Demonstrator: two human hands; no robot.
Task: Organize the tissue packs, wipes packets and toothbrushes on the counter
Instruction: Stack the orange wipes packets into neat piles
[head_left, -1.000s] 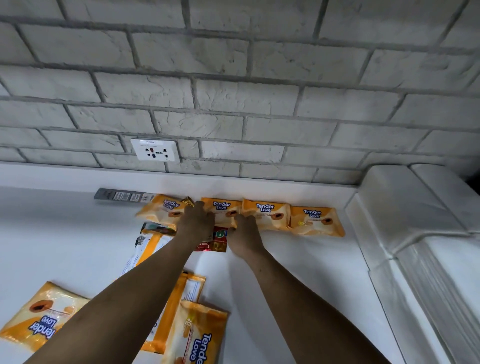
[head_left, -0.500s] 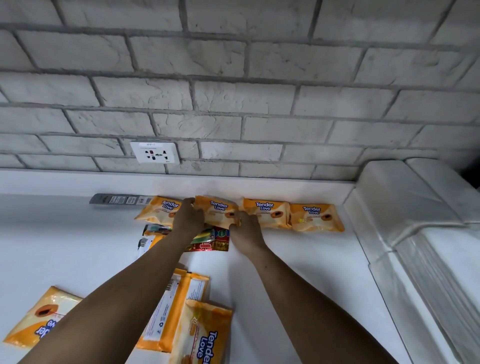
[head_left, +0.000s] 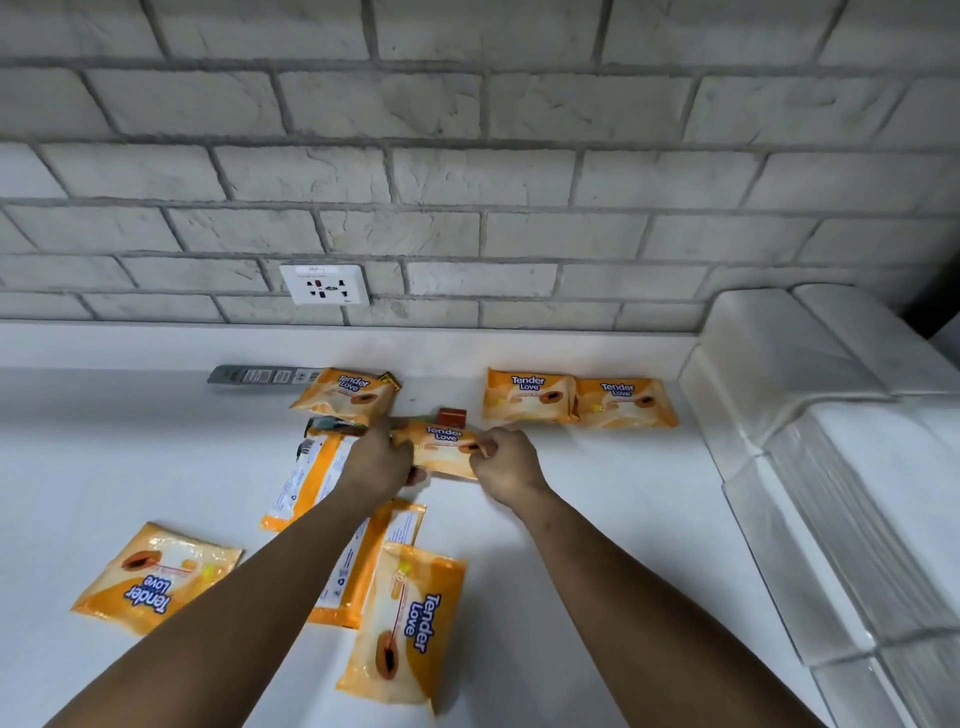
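My left hand (head_left: 378, 461) and my right hand (head_left: 506, 464) grip an orange Tender Love wipes packet (head_left: 444, 447) between them, just above the white counter (head_left: 597, 519). A red packet (head_left: 452, 416) peeks out behind it. Two orange packets (head_left: 529, 396) (head_left: 626, 401) lie side by side against the back wall, and a third (head_left: 348, 392) lies left of the gap. A grey toothbrush pack (head_left: 257, 374) lies at the back left. More orange packets lie nearer: one at the left (head_left: 156, 577), one in front (head_left: 405, 623), two face-down (head_left: 306, 478) (head_left: 363, 566).
A white wall socket (head_left: 324, 283) sits in the grey brick wall above the counter. A stepped white ledge (head_left: 810, 431) borders the counter on the right. A dark packet (head_left: 332, 425) lies partly hidden beside my left hand.
Both hands have lifted the second packet out of the back row and pulled it toward me, leaving a gap in the row. The view has tilted slightly.
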